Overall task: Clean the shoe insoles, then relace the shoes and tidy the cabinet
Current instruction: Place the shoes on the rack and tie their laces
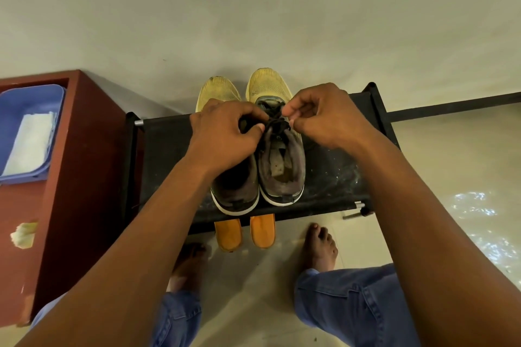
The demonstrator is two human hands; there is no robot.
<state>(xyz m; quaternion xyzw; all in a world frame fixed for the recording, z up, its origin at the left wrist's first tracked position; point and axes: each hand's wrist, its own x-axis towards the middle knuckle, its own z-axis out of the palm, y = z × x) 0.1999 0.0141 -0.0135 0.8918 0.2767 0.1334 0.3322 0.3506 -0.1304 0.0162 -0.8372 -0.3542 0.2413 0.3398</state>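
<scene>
One blue tub (39, 96) holds a folded white cloth (29, 144)

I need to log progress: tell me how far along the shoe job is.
Done: nothing can be confirmed; two orange insoles stick out below the black rack, outside the shoes. In hand: the left hand and right hand pinch the dark laces of the right shoe. Left: the left shoe and tidying.

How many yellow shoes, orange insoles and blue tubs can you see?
Yellow shoes: 2, left and right, on the black rack
Orange insoles: 2, left and right, below the rack
Blue tubs: 1, on the red cabinet
Total: 5
</scene>
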